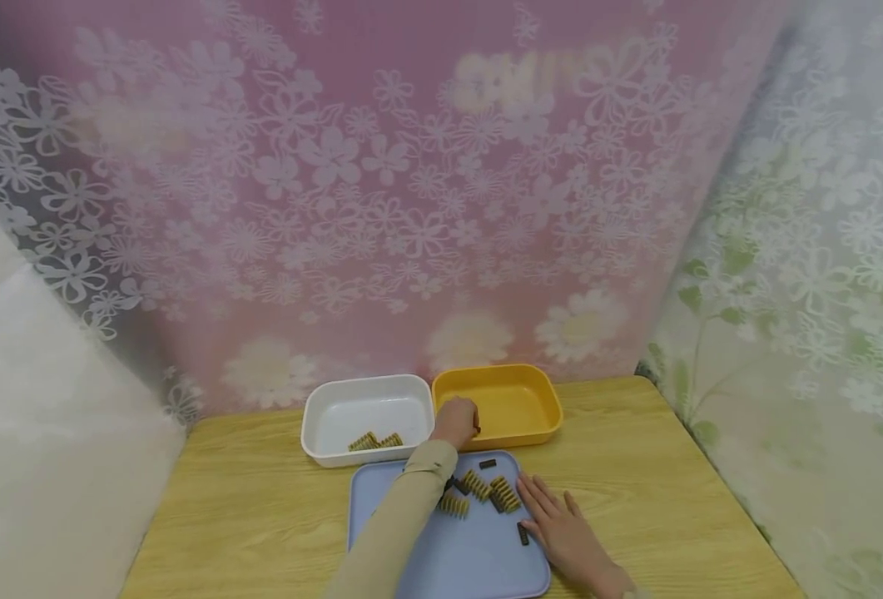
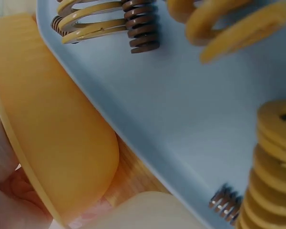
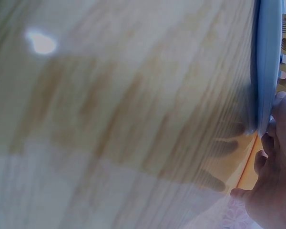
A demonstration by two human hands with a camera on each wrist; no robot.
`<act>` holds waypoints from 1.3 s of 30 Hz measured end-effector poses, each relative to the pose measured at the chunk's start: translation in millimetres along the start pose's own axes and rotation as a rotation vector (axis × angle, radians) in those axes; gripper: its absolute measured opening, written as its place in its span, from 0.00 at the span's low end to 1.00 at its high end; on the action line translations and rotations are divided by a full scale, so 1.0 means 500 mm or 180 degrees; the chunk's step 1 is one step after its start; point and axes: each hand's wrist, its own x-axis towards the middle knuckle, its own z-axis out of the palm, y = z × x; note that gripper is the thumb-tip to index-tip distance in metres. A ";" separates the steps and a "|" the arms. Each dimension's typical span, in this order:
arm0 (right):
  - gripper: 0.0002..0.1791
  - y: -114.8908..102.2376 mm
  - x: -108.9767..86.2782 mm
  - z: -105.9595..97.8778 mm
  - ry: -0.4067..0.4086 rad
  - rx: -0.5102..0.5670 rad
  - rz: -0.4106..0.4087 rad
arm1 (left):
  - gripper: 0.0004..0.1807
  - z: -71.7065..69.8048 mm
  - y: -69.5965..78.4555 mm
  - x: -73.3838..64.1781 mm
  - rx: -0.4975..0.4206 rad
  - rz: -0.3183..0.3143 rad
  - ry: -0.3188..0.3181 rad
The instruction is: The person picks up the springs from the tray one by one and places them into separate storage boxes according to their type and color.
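My left hand (image 1: 456, 423) reaches into the left end of the yellow container (image 1: 549, 414), fingers curled, pinching what looks like a small dark brown spring; the container wall partly hides that hand in the left wrist view. Below, a blue tray (image 1: 478, 557) carries several thick yellow springs (image 1: 504, 494) and smaller dark brown springs (image 1: 523, 533), some lying against each other. My right hand (image 1: 564, 532) rests along the tray's right edge, its fingers extended and spread, close to a yellow spring and a brown one.
A white container (image 1: 329, 416) stands left of the yellow one, with yellow springs (image 1: 376, 442) lying inside it. All of this sits on a wood-grain table (image 1: 254, 507). Floral curtains (image 1: 411, 208) hang behind the table and at both sides.
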 end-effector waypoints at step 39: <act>0.31 0.014 0.003 0.026 0.0302 0.0047 -0.0168 | 0.04 -0.096 -0.098 -0.210 -0.1633 -0.0312 0.1440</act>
